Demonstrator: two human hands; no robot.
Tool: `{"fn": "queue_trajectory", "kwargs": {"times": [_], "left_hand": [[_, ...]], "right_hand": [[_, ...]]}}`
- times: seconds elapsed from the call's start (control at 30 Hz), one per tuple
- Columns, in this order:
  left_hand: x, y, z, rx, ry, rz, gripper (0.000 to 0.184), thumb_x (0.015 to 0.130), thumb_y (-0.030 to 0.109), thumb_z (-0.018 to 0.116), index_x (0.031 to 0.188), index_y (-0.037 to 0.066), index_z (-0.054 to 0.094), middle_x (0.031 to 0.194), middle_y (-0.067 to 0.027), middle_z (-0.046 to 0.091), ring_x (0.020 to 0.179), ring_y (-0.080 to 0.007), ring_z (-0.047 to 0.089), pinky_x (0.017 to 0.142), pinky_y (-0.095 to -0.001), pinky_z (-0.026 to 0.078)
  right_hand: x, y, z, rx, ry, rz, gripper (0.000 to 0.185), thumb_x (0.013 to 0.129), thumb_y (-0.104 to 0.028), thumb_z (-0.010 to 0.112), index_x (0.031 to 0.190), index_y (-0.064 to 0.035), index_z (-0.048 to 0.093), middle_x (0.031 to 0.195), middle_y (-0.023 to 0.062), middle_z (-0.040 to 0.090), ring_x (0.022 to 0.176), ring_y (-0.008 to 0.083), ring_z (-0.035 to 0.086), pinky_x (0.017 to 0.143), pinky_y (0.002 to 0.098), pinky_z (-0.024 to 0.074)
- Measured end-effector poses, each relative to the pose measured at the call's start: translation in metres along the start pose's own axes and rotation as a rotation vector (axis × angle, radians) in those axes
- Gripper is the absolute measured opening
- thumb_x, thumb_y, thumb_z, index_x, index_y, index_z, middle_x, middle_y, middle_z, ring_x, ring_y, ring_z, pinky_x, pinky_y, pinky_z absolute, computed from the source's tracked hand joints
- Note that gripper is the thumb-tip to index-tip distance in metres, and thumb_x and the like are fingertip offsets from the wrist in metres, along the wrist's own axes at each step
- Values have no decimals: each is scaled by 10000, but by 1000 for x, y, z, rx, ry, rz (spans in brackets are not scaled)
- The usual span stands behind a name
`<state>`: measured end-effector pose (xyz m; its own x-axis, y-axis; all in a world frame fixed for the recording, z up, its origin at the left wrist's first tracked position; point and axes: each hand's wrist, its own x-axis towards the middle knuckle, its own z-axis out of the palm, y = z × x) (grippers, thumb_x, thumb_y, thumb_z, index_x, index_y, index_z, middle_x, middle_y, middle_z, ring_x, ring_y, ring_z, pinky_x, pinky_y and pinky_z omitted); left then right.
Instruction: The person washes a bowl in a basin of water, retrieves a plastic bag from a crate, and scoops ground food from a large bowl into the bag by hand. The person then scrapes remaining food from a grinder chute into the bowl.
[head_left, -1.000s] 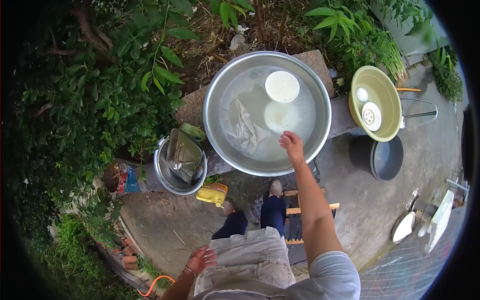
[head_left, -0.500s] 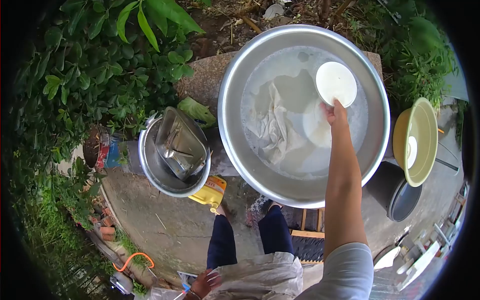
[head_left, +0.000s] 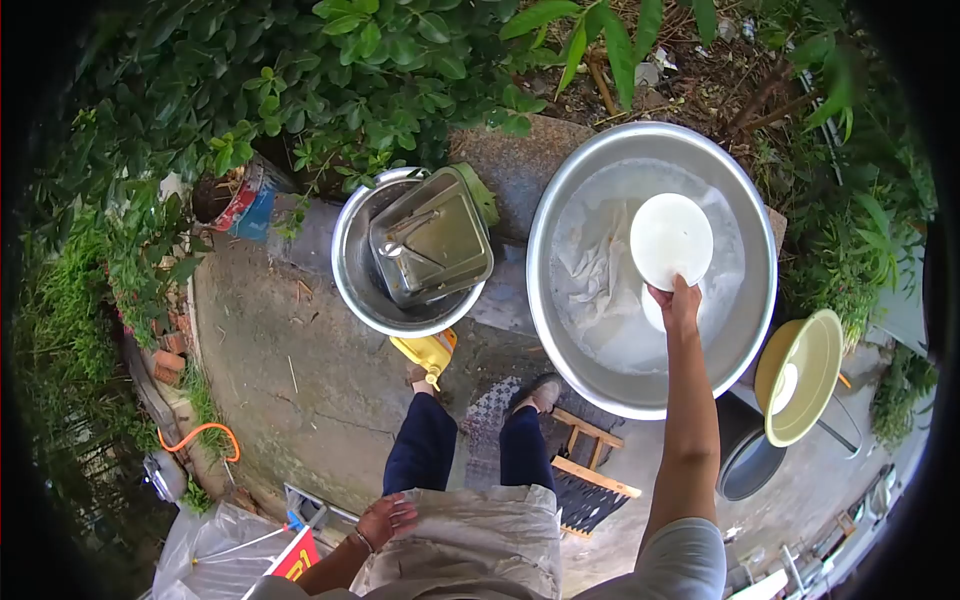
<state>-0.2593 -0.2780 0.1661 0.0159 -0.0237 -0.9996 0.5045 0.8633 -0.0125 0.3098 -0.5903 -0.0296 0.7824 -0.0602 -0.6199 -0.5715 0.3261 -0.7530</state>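
My right hand (head_left: 678,305) pinches the near rim of a round white plate (head_left: 671,238). I hold it over the large metal basin (head_left: 543,290). In the basin's cloudy water lies a crumpled pale cloth (head_left: 598,262), left of the plate. Another white dish (head_left: 652,308) shows partly below the held plate, mostly hidden by it and my hand. My left hand (head_left: 388,518) lies on the beige apron (head_left: 470,535) at my lap, fingers stretched and holding nothing.
Left of the basin, a smaller metal bowl (head_left: 350,285) holds a rectangular metal tray (head_left: 470,210) with cutlery. A yellow jug (head_left: 428,352) stands below it. To the right are a yellow basin (head_left: 828,365) and a black bucket (head_left: 750,465). A folding stool (head_left: 590,495) stands near my leg.
The view has shifted, so the basin sits lower and further right. The plate stays in my right hand, now further left over the basin. My left hand has come further onto the apron.
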Motion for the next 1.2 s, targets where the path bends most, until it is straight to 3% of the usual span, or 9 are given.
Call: {"fn": "queue_trajectory", "kwargs": {"times": [0.17,0.33,0.57,0.77,0.9,1.03,1.2], "left_hand": [[-4,-10,-8,-4,-104,43,423,861,347,583,1177,94,458,1119,-150,551,1053,-314,549,899,-512,457],[-12,-14,-7,-101,-89,58,357,890,280,551,1185,86,495,1100,-127,582,988,-274,600,827,-473,505],[-27,-31,-30,-244,-125,124,308,906,226,525,1178,83,512,1067,-129,603,958,-274,616,799,-468,525],[-25,-43,-46,-322,-152,134,308,900,226,533,1171,82,509,1063,-135,603,954,-280,616,786,-465,528],[-22,-40,-52,-330,-154,121,293,897,224,537,1154,84,516,1066,-130,603,950,-274,618,772,-460,530],[-20,-40,-59,-327,-152,114,281,899,216,533,1148,87,519,1065,-123,602,943,-265,619,774,-457,528],[-22,-36,-57,-289,-136,119,273,902,207,523,1148,88,514,1057,-117,605,940,-252,619,768,-449,532]], "right_hand": [[-65,-17,66,-176,-148,118,477,782,-2,468,1237,89,356,1045,219,577,779,305,656,507,335,598],[-104,-13,124,-367,-306,133,426,778,-33,514,1177,93,436,968,207,604,731,281,660,503,325,595],[-125,2,179,-626,-346,126,406,752,-19,502,1136,108,471,924,211,614,645,279,658,468,326,589],[-125,-17,213,-924,-433,-181,399,746,-10,471,1134,80,482,880,212,621,620,292,655,438,339,576],[-90,-19,221,-1377,-460,-818,376,768,-27,461,1134,43,505,845,220,635,588,291,653,485,346,550],[-142,-46,271,-1787,-397,-775,456,783,-118,514,1227,-38,444,796,270,619,732,421,616,714,480,493],[-164,-42,289,-1936,-567,-902,513,818,-133,500,1309,-73,365,706,223,623,670,394,616,673,495,491]]}}
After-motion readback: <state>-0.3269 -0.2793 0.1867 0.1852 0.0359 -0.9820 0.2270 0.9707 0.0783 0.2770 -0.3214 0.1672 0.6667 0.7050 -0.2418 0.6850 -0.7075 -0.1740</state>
